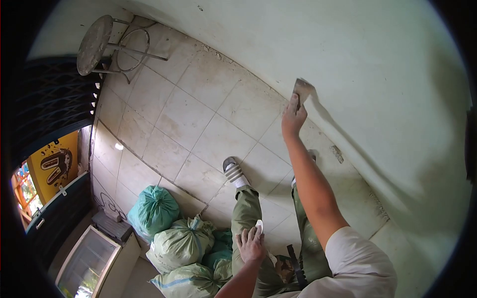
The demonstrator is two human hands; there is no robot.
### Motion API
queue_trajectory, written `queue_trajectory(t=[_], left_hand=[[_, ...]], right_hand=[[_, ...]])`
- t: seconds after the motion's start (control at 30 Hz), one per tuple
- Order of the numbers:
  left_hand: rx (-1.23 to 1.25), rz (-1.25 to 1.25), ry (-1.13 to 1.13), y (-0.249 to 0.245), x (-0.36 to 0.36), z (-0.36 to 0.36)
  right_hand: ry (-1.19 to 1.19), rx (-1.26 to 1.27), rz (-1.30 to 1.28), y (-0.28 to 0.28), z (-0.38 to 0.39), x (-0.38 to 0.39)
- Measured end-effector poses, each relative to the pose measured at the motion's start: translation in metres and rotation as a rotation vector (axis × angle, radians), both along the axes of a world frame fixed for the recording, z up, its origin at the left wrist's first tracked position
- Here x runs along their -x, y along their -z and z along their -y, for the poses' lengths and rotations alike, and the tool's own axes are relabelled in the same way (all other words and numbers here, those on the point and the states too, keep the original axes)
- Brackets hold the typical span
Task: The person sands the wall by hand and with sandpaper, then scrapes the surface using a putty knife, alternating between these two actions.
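Pale plastered wall (377,74), matt w/ faint smears, fills 12 to 4 o'clock. The scraper (301,88), a thin flat blade in dull grey metal, sits pressed on it at approx 1 o'clock. The right hand (294,119) is closed round its handle, arm stretched full out. Looks like mid-stroke on a scraping or skimming pass, low on the wall. The next move, I'd judge, needs a shallow blade angle & even pressure so the edge doesn't gouge the plaster.

The left hand (251,244), at 6 o'clock, lies on the thigh of the olive trousers (246,208). A small white piece (259,227) is at its fingertips, cloth or paper; can't tell if it's gripped. A striped sandal (232,171) sits at centre. The floor tiles (184,119) are square, off-white, stained & chipped along the wall. Knotted sacks (181,243), green & pale, are at 7 o'clock, and a round-seat metal stool (94,44) at 11.
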State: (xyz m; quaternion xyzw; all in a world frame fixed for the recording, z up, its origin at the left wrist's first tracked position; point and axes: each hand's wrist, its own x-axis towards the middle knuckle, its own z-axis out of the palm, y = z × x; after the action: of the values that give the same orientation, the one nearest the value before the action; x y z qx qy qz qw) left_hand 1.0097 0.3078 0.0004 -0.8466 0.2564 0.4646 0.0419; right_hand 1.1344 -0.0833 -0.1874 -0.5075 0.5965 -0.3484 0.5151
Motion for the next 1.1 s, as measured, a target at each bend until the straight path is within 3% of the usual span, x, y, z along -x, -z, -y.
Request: queue_trajectory(t=[0.1,0.2,0.27,0.37,0.47,0.53,0.6,0.63,0.73,0.87,0.93,1.1], left_hand=[[-0.014,-0.016,0.003,-0.001,-0.003,0.003],[-0.007,-0.010,0.013,-0.001,-0.003,0.002],[-0.001,-0.005,0.018,0.002,0.001,-0.001],[0.004,0.000,0.019,0.003,-0.001,-0.003],[0.007,-0.005,0.007,0.000,0.001,-0.002],[0.007,-0.002,0.001,0.001,-0.001,-0.001],[0.001,-0.006,-0.002,0.001,0.000,-0.002],[-0.001,-0.008,-0.001,0.001,0.001,-0.004],[-0.010,-0.006,0.005,0.003,0.002,-0.006],[-0.006,-0.009,0.010,0.003,-0.001,-0.002],[-0.007,-0.011,0.010,0.002,0.001,-0.002],[-0.020,-0.011,0.023,0.003,0.001,-0.003]], right_hand=[[0.085,0.149,-0.059,0.032,-0.039,0.018],[0.021,0.249,-0.135,0.045,-0.030,0.020],[-0.003,0.197,-0.142,-0.001,0.010,0.000],[0.008,0.105,-0.061,0.003,0.001,-0.012],[0.021,0.239,-0.289,0.001,-0.033,0.008],[0.072,0.233,-0.259,0.019,-0.031,0.018],[0.089,-0.051,-0.193,-0.009,-0.007,0.012],[0.120,-0.029,-0.153,0.014,-0.007,0.011],[0.103,-0.143,-0.137,0.000,-0.017,0.012],[0.046,0.317,-0.293,0.021,-0.041,0.026],[0.026,0.357,-0.363,0.010,-0.031,0.025],[-0.054,0.073,-0.249,-0.017,0.004,0.000]])
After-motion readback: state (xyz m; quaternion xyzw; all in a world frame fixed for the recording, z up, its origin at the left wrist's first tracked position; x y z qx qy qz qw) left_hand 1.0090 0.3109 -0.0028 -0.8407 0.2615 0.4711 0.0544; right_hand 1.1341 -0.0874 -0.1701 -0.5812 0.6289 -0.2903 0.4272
